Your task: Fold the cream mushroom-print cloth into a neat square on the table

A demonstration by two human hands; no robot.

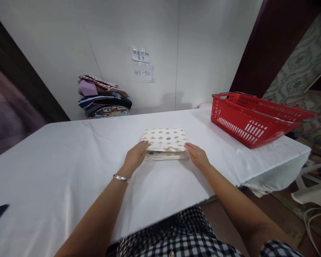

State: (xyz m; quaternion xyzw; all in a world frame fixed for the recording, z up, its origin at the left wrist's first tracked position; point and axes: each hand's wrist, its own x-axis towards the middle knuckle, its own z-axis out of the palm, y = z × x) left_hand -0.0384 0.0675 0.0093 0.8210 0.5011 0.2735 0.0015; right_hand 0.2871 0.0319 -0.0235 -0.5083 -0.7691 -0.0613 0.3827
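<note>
A folded white cloth with rows of small grey motifs and a blue one lies in front of me on the table. Its layers are parted at the near edge, where the upper fold is raised a little off the lower one. My left hand pinches the near left corner, its fingers closed on the fabric. At the near right corner, my right hand grips the same upper fold between thumb and fingers. A silver bracelet circles my left wrist.
The table has a white cover. A red shopping basket stands at its right end. Toward the back left is a stack of folded fabrics. Paper notes are taped to the wall. A white plastic chair is at the right.
</note>
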